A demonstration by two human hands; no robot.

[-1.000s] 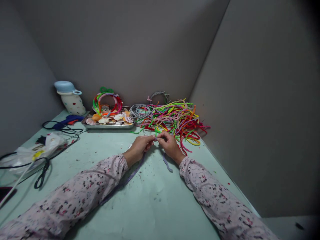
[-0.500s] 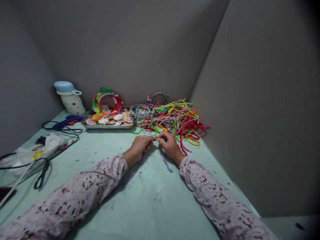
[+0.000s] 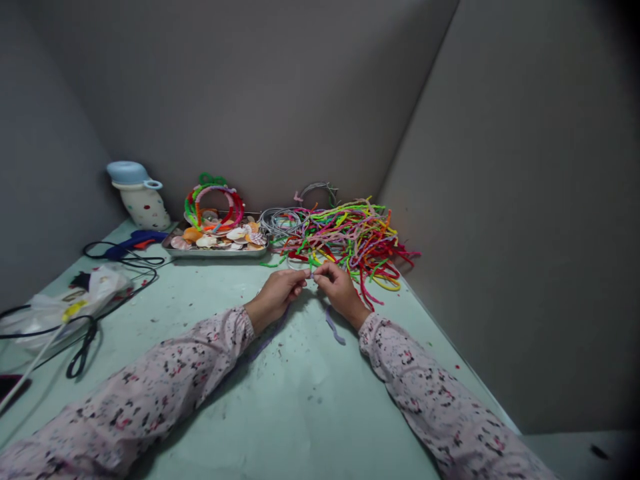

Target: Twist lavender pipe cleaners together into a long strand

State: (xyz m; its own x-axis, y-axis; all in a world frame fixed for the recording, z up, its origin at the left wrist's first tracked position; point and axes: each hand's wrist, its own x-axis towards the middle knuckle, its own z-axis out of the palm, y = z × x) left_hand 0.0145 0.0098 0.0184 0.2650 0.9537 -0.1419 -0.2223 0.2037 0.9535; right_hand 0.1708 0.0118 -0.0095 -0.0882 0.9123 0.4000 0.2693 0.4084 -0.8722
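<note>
My left hand and my right hand meet fingertip to fingertip above the table, in front of the pile of coloured pipe cleaners. Both are closed in a pinch on a lilac pipe cleaner. One short end of it hangs below my right hand. A longer lilac length runs back under my left wrist and sleeve. Part of a thin wire ring shows just behind my left fingers; whether the fingers hold it too is hidden.
A metal tray of seashells carries several colourful wrapped rings. Coiled wire hoops lie beside it. At left are a bottle, a blue glue gun, black cables and a plastic bag. Grey walls enclose the table.
My left hand and forearm have shifted very slightly. Both hands keep their pinch on the lilac pipe cleaner, and the other things stay in place.
</note>
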